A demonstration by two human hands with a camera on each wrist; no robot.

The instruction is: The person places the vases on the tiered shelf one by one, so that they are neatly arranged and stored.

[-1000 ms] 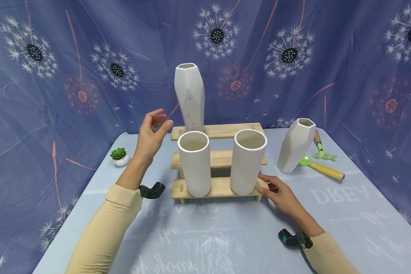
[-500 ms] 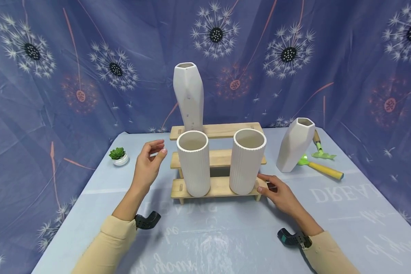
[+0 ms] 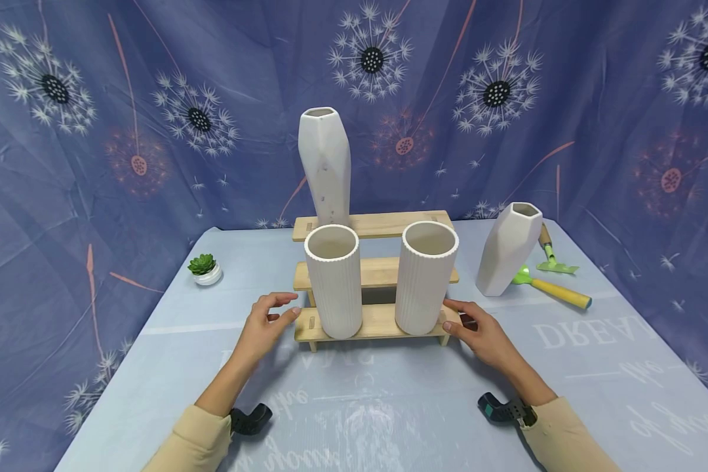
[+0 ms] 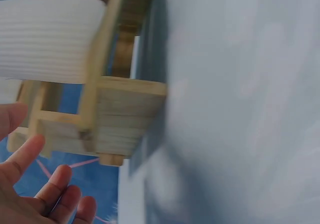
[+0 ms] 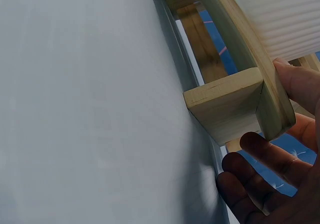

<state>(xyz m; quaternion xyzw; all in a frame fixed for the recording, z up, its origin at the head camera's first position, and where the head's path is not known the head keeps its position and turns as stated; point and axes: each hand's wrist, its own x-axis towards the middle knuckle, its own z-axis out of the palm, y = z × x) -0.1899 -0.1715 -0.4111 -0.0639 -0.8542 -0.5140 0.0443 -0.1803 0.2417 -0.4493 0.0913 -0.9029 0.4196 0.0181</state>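
Currently your left hand (image 3: 265,326) sits at the left end of the wooden stepped rack (image 3: 375,273), level with its lowest shelf. Fingers are loosely spread and slightly bent; the thumb tip is just beside the shelf end, and no frame shows firm contact. In the left wrist view the fingers (image 4: 30,151) are spread near the rack's side frame (image 4: 97,79), with a gap visible between them and the wood.

Your right hand (image 3: 482,331) is at the right end of the lowest shelf. The right wrist view shows the thumb (image 5: 295,86) lying against the side frame (image 5: 272,106) and the other fingers curled below the shelf end, so the hand grips that end.

Rack position: centre of the light blue table (image 3: 389,406), three steps rising toward the backdrop. On the lowest shelf stand two ribbed white cylinder vases, upright: the left vase (image 3: 334,282) and the right vase (image 3: 427,278), apart from each other. On the top shelf, left side, stands a tall faceted white vase (image 3: 326,166), upright.

Off the rack: a second faceted white vase (image 3: 507,250) to the right on the table, with green garden tools (image 3: 551,278) just behind it. A small potted succulent (image 3: 204,269) sits well to the left.
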